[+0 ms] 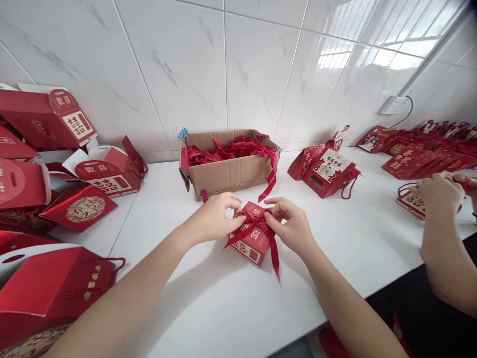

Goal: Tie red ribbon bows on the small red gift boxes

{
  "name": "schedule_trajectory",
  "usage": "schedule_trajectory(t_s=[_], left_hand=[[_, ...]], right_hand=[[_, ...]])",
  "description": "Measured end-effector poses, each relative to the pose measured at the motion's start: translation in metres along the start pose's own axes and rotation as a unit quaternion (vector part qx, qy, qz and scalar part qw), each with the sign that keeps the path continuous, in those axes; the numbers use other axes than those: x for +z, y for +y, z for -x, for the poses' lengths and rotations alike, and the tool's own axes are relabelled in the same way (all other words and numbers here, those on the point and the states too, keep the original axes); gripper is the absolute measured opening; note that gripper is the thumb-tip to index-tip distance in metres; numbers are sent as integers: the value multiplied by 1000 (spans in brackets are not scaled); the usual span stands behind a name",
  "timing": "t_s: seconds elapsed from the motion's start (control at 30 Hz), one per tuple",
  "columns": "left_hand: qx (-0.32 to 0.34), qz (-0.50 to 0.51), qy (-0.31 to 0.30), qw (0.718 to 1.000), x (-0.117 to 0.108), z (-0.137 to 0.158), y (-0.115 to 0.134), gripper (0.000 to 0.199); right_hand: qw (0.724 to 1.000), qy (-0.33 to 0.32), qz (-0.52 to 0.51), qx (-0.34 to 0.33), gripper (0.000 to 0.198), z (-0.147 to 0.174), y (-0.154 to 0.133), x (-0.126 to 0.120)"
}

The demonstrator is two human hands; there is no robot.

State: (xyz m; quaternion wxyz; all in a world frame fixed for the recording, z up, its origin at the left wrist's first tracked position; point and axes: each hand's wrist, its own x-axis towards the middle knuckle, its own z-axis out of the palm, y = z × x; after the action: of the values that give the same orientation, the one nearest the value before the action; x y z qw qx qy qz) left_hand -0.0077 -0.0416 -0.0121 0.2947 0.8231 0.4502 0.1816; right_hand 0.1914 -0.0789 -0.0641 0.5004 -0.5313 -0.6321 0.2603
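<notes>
A small red gift box [246,249] with pale Chinese characters rests on the white table in front of me. Across its top lies a dark red ribbon [274,251] tied in a bow, its two tails hanging to either side. My left hand [216,217] pinches the bow's left loop between thumb and fingers. On the opposite side, my right hand [291,224] grips the right loop near the knot. Parts of both loops are hidden behind my fingers.
Behind the gift box stands a cardboard box [227,175] heaped with red ribbons. Larger red boxes [108,171] crowd the left side. Right of centre are upright red boxes [327,174]. At far right, a co-worker's hands [441,191] handle another box [412,205] beside piled red packages [421,159].
</notes>
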Motion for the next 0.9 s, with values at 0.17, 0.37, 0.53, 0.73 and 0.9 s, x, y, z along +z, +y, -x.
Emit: schedule_trajectory(t_s=[0.17, 0.37, 0.53, 0.73, 0.9], left_hand=[[-1, -10, -6, 1000, 1, 2, 2, 27], [-7, -7, 9, 1000, 2, 1, -1, 26], [-16, 18, 9, 1000, 1, 0, -1, 29], [-25, 45, -15, 999, 0, -1, 0, 28], [-36, 79, -29, 996, -2, -2, 0, 22]], right_hand=[[999, 14, 23, -37, 24, 2, 0, -2], [997, 17, 43, -64, 24, 2, 2, -3], [995, 12, 66, -79, 24, 2, 1, -3], [993, 21, 88, -77, 23, 2, 1, -3], [993, 28, 89, -76, 23, 2, 1, -3]])
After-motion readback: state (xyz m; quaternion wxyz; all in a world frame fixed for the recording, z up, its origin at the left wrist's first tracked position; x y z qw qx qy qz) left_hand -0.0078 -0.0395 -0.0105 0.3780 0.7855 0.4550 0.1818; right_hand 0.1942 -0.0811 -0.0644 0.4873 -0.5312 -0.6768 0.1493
